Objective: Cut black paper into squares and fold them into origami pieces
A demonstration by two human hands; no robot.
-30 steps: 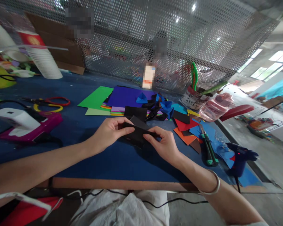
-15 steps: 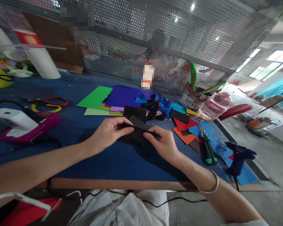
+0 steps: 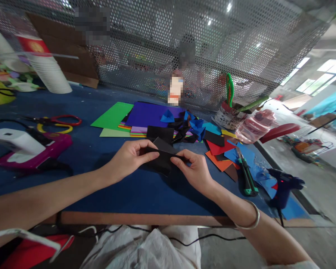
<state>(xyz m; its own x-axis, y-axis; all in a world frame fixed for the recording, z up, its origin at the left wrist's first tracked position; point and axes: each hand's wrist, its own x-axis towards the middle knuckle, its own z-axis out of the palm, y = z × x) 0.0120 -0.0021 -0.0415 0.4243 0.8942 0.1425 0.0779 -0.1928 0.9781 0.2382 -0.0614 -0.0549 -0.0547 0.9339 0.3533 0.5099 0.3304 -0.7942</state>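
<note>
A piece of black paper (image 3: 160, 163) is held above the blue tabletop between my two hands, its upper edge bent or folded over. My left hand (image 3: 133, 155) pinches its left end between thumb and fingers. At the other end, my right hand (image 3: 192, 166) grips it the same way. Just beyond the paper lie a black paper rectangle (image 3: 160, 132) and a cluster of folded blue paper pieces (image 3: 197, 127) mixed with folded black ones (image 3: 182, 129). Behind them is a stack of coloured sheets with a purple sheet (image 3: 148, 115) on top.
On the right lie paper scraps (image 3: 218, 147), a green utility knife (image 3: 246, 175), a glue gun (image 3: 285, 186) and a pink bottle (image 3: 256, 127). Scissors (image 3: 58, 123) and a purple power strip (image 3: 44, 151) sit left. Paper cups (image 3: 50, 71) stand before a perforated metal screen (image 3: 145, 41).
Both hands stay in almost the same place. The front flap of the black paper has shifted slightly between them; nothing was let go.
</note>
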